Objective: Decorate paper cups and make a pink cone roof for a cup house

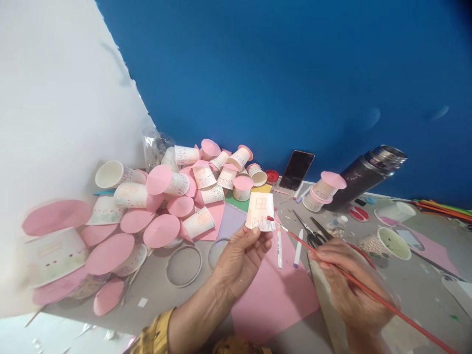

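My left hand (238, 263) grips a white paper cup (262, 202) by its lower part, thumb in front. The cup is upside down and bears a drawn orange window and purple strokes near its rim. My right hand (352, 285) is closed round a long red paintbrush (298, 239). Its red-coated tip is at the cup's right side; whether it touches cannot be told. Beneath the cup lies a pink paper sheet (273, 307), with a white marker (279, 246) and a purple-ended marker (298, 248) on or beside it.
Decorated cups (167, 183) with pink paper discs are heaped at the left. Scissors (315, 237), a phone (297, 169), a dark flask (363, 174) and a two-cup stack (326, 189) stand or lie beyond my right hand. A tape ring (183, 265) lies left of my forearm.
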`<state>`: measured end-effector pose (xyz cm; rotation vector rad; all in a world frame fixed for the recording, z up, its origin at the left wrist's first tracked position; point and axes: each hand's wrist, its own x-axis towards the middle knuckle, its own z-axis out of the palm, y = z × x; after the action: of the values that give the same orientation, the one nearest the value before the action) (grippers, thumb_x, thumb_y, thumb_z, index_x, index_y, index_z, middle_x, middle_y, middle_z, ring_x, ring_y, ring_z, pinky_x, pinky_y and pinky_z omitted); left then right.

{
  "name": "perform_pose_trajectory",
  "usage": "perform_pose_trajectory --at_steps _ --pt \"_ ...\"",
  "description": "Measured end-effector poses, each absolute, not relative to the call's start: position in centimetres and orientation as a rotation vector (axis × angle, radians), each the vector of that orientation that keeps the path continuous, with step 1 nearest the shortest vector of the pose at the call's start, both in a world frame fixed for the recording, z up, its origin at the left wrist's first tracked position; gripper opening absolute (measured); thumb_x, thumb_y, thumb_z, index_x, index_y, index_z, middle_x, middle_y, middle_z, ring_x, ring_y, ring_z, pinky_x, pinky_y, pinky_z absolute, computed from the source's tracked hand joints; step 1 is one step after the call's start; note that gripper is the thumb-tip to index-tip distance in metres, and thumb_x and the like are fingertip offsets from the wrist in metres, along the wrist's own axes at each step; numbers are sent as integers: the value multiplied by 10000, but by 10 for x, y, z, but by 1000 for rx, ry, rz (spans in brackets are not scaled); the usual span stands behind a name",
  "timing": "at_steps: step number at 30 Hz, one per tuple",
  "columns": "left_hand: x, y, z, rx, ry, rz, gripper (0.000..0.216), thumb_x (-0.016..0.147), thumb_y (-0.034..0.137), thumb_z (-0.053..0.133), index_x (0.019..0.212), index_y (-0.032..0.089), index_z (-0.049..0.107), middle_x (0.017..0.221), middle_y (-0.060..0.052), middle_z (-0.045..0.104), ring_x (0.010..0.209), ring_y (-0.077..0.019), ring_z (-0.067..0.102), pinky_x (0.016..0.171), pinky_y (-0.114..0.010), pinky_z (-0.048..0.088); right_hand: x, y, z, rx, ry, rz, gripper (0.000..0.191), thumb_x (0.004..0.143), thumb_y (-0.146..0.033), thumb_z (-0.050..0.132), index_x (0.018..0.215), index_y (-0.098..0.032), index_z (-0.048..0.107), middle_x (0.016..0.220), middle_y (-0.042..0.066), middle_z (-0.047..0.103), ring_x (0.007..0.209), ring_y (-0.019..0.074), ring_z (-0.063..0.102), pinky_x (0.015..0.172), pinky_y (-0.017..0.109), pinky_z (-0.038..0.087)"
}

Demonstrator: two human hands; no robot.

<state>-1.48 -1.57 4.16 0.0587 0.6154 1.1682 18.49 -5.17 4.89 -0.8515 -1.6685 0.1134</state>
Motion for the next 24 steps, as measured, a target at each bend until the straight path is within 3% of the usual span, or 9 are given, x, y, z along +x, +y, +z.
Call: perform_pose_trajectory --at_steps 24 --pt "-14 -16 40 44 608 1146 126 791 91 827 883 109 743 848 -64 769 787 -143 748 728 -218 611 188 -51 46 -880 -1568 161 233 877 -34 679 1022 -191 772 855 47 762 780 231 701 752 443 548"
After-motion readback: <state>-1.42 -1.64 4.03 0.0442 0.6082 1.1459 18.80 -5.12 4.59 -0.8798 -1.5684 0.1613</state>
